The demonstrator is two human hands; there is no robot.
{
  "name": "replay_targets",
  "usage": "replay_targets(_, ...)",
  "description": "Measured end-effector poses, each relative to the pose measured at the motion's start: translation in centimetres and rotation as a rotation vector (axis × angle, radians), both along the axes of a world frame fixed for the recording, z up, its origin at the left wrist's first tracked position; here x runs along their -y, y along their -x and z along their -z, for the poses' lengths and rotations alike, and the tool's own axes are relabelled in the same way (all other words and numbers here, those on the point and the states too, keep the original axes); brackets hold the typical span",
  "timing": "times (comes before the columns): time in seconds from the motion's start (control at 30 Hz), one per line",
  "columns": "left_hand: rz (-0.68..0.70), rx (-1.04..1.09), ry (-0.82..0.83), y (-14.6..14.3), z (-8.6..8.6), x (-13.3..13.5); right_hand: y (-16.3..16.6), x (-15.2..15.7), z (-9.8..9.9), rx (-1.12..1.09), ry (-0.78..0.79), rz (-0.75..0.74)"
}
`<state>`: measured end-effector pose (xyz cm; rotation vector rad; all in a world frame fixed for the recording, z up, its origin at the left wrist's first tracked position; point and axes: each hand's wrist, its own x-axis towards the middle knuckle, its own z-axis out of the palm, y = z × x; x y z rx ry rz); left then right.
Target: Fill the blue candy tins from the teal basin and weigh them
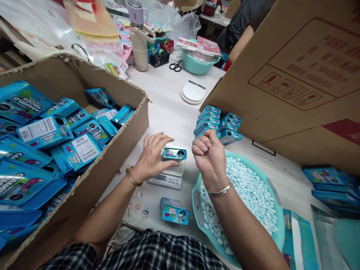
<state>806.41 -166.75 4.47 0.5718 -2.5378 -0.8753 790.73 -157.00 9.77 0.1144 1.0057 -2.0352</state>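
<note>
Blue and small, a candy box (173,153) is sitting on a white scale (168,176) on the desk (168,108), and the left hand (153,155) is steadying it, its grip closed lightly around the box with fingertips over the top and thumb along the near edge. Just to the right, the right hand (208,153) is hovering above the box's end, curled into a closed fist; whether its grip is pinching anything I cannot tell. Below that wrist, a teal basin (197,202) is holding a heap of white candies (247,195). Another identical box (174,211) is lying on the desk just in front of the scale, apart from it. Behind the right hand, a stack of boxes (218,125) is standing against a large cardboard carton (295,75). At the left, an open cardboard carton (118,150) is brimming with blue packets (47,131).
</note>
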Motion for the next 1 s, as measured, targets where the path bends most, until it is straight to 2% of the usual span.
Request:
replay_targets(0.23, -0.088, -0.098, 0.048, -3.5, -0.8, 1.1, 2.2, -4.7, -2.1, 0.034, 0.094, 0.047)
replay_targets(0.37, -0.103, -0.105, 0.057, -3.9, -0.6, 1.2, 2.4, -6.7, -2.0, 0.066, 0.120, 0.097)
replay_targets(0.5, -0.097, -0.106, 0.076, -4.0, -0.6, 1.0, 2.4, -7.4, -1.5, 0.078, 0.125, 0.108)
replay_targets(0.63, -0.111, -0.104, 0.118, -3.5, -0.7, 0.7, 2.1, -7.1, -1.3, 0.086, 0.120, 0.110)
replay_targets(0.77, -0.108, -0.032, 0.228, -2.0, -1.0, 0.2, 1.8, -7.0, -1.4, 0.103, 0.134, 0.096)
replay_targets(1.0, -0.015, 0.127, 0.402, 0.7, -1.7, -0.2, 2.1, -9.7, -1.8, 0.118, 0.156, 0.140)
